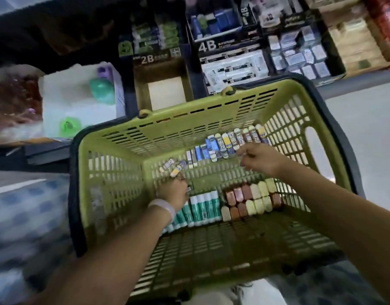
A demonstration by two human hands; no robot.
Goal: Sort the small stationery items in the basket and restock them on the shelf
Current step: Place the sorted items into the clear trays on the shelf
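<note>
- Reaching into a green basket [114,137] with both arms, a person bends over rows of small stationery packs laid out on its slatted floor.
- At about nine o'clock on the basket floor, the left hand [173,191] has its fingers curled round two small packs [173,168] that stick out past the fingertips toward eleven o'clock; a pale wristband [165,206] circles that wrist.
- At about two o'clock, the right hand [259,158] hovers just beside a long row of lead refill packs [228,143]; its fingers are bunched together, but the blur hides whether they pinch anything.
- That long row runs along the far wall from twelve toward two o'clock, blue packs at its left end, packs marked 2B further right.
- Nearer the person, at about six o'clock, a row of green-and-white tubes [204,209] lies side by side, partly under the left wrist.
- Just right of the tubes, at about four o'clock, a block of brown and cream packs [251,200] sits in two rows, touching one another.
- Beyond the basket at twelve o'clock stands the shelf, with a display box marked 2B [149,59], its front compartment showing a bare pale bottom, and a box marked 4B [208,46] to its right holding white packs.
- At ten o'clock, outside the basket, a white box [79,91] holds green and purple items, too blurred to name.
</note>
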